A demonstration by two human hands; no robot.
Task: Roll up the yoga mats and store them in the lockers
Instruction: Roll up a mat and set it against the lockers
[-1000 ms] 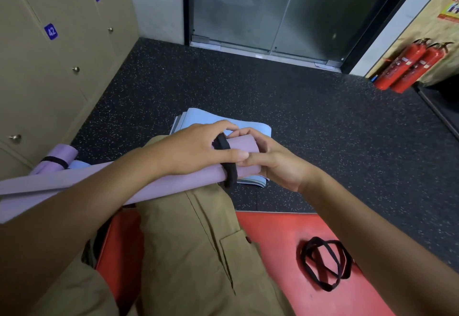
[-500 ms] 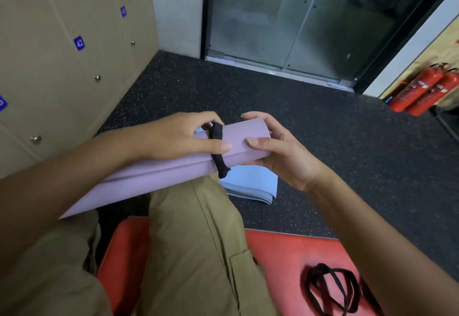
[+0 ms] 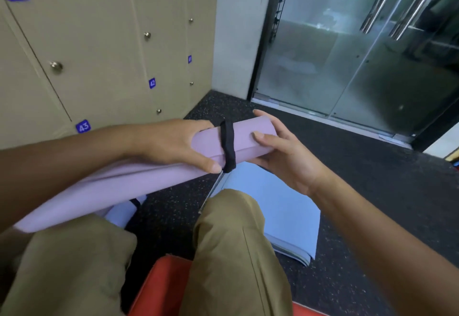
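Observation:
A rolled purple yoga mat (image 3: 139,181) lies across my lap, slanting up to the right. A black elastic band (image 3: 228,146) circles it near its right end. My left hand (image 3: 171,144) grips the roll just left of the band, thumb underneath by the band. My right hand (image 3: 280,151) holds the right end of the roll, fingers curled over the top and thumb on the front. Tan lockers (image 3: 94,49) with blue number tags and round knobs fill the wall on the left, all closed. A folded light blue mat (image 3: 285,206) lies on the floor below my hands.
I sit on a red bench (image 3: 159,288), my knees in tan trousers. The floor (image 3: 372,191) is black speckled rubber. Glass sliding doors (image 3: 347,49) stand ahead and to the right. Part of another pale roll (image 3: 121,212) shows under the purple mat.
The view has tilted up and left, toward the lockers. The mat's banded end has risen with both hands on it. The loose black bands on the bench are out of view.

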